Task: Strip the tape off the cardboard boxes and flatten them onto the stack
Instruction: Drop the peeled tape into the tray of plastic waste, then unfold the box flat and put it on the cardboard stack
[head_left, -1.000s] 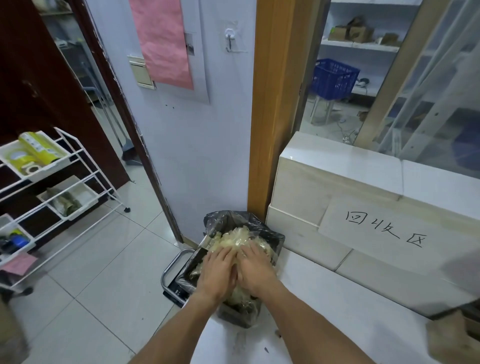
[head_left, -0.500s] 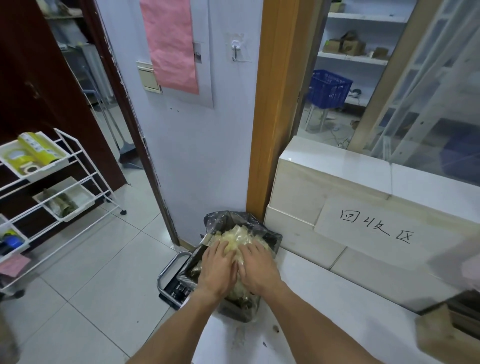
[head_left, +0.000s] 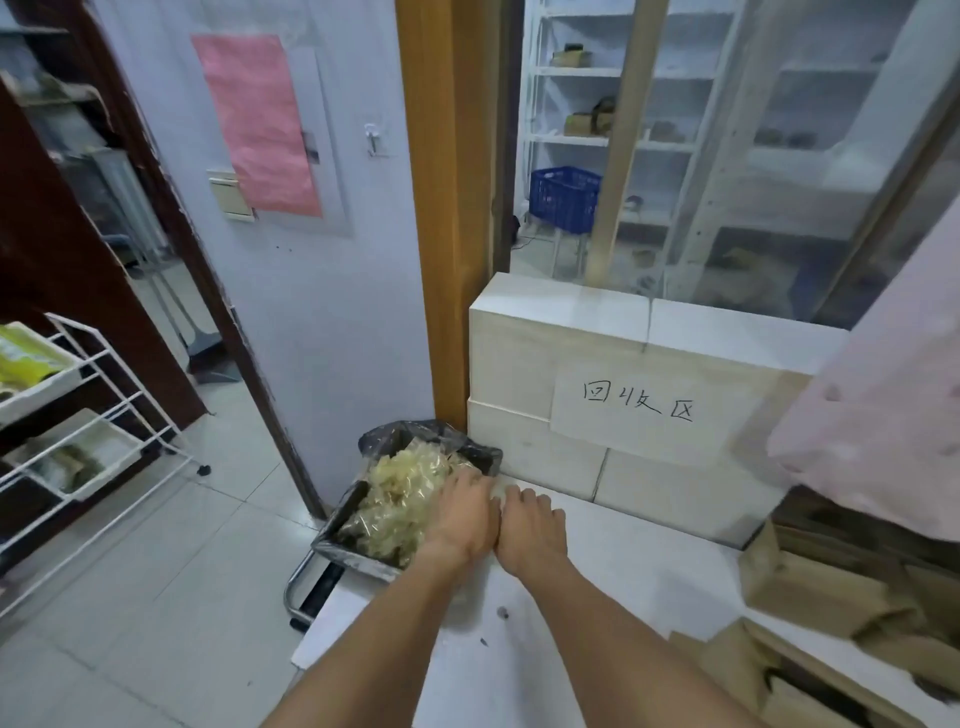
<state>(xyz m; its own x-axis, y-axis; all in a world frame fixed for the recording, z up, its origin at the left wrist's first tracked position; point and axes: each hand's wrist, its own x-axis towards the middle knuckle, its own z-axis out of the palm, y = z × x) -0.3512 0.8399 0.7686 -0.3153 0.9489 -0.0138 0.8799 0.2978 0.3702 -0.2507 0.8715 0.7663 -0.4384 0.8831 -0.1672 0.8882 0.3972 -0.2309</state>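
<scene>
Cardboard boxes (head_left: 810, 587), brown and partly flattened, lie heaped at the right end of the white tabletop (head_left: 613, 582), well apart from the bin (head_left: 358, 540) that stands at its left end. That bin, lined with a black bag, is piled with crumpled yellowish tape (head_left: 405, 493). The left hand (head_left: 462, 519) rests palm down at the bin's near right edge, its straight fingers touching the tape heap; the right hand (head_left: 530, 530) lies flat on the tabletop just beside it, past the bin's rim. Neither grip is closed on anything: both hands look spread and empty. Judged from this, the step in hand is the disposal of stripped tape, pressed down into the bin, and it looks about finished. The next move likely calls for turning away from the bin toward the boxes, taking one up, and finding a tape end to peel. Whether any box there still carries tape is too blurred to tell.
</scene>
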